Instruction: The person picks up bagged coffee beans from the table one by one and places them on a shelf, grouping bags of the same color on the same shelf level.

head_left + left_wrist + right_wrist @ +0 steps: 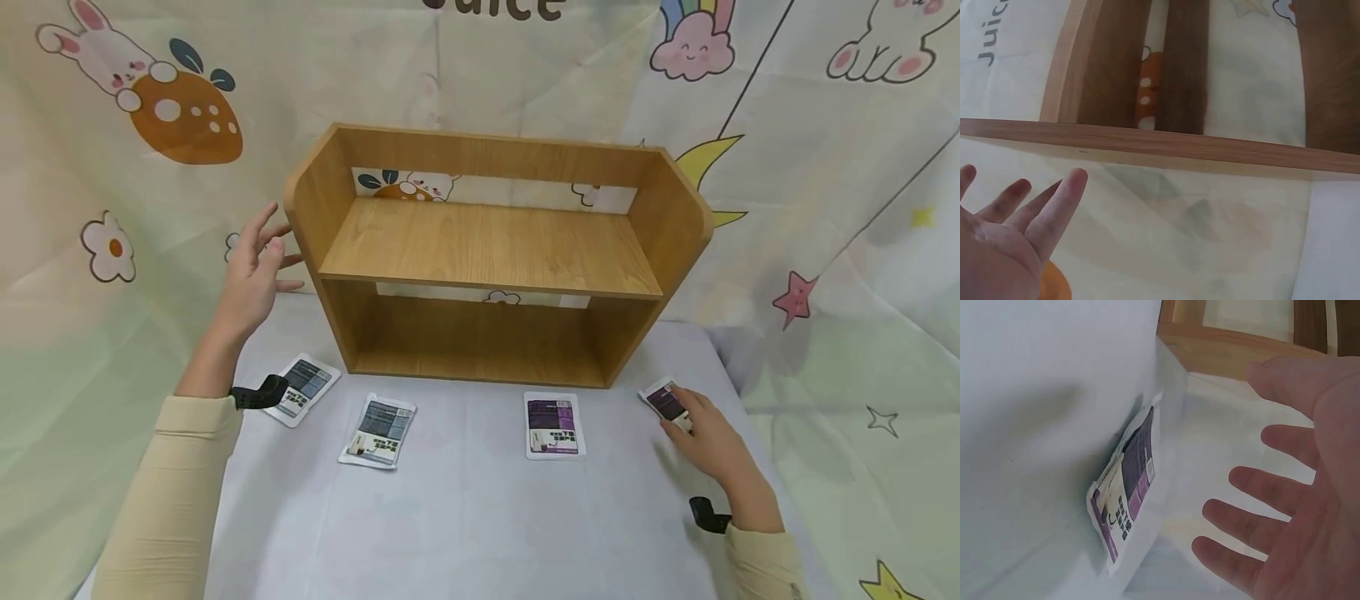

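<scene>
Head view: wooden shelf (491,250) stands on the white table (465,517), four packets in a row in front. Right hand (708,442) reaches the far-right purple packet (663,402) — fingers spread and relaxed, at most touching its edge, nothing gripped. Left hand (251,275) hovers fingers-spread beside the shelf's left wall, holding nothing. Step looks like the approach to pick up. Next likely needs fingers closing on the packet's edge, since it lies flat on the cloth.
</scene>
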Demonstrator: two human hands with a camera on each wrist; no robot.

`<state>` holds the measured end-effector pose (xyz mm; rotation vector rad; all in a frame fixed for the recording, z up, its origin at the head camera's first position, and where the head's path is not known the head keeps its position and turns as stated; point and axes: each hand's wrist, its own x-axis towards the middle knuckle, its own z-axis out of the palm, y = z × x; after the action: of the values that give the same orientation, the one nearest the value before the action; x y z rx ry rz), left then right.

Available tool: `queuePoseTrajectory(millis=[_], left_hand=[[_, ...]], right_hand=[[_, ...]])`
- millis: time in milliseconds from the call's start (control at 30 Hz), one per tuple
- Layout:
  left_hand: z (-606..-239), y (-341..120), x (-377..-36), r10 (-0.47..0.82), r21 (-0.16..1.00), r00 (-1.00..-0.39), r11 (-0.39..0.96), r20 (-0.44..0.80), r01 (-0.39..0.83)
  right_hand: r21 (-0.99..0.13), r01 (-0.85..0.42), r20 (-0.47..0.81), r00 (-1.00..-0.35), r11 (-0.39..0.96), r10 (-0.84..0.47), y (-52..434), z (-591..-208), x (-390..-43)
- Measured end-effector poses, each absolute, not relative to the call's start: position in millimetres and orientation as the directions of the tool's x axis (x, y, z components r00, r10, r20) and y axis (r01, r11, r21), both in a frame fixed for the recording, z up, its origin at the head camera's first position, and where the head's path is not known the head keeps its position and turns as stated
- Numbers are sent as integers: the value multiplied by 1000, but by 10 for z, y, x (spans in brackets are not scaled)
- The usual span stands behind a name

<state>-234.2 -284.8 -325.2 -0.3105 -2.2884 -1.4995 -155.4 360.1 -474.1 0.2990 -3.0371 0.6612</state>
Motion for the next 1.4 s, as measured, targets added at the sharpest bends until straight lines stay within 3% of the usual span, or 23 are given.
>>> queuePoseTrajectory(millis=[300, 633, 967, 1233, 1400], left_hand=[[-2977, -2830, -2462, -6, 832, -907, 402, 421, 383], [-2791, -2715, -2534, 5, 699, -909, 637, 418, 325], [-2667, -2619, -2693, -43, 525, -855, 805, 517, 277], [-2624, -2575, -2764, -42, 570, -882, 777, 470, 267], [-2603, -2569, -2795, -48, 613, -900, 748, 434, 255]], right_hand=[[-420, -183, 26, -981, 889, -190, 3687, -4752, -1650], [-435, -177, 9, -981, 883, -192, 3682, -4765, -1734], [-446, -195, 47, -980, 873, -195, 3666, -4817, -1787], [-479, -219, 109, -976, 850, -190, 3804, -4905, -1870], [-495, -167, 44, -985, 853, -167, 3956, -4953, -1927]])
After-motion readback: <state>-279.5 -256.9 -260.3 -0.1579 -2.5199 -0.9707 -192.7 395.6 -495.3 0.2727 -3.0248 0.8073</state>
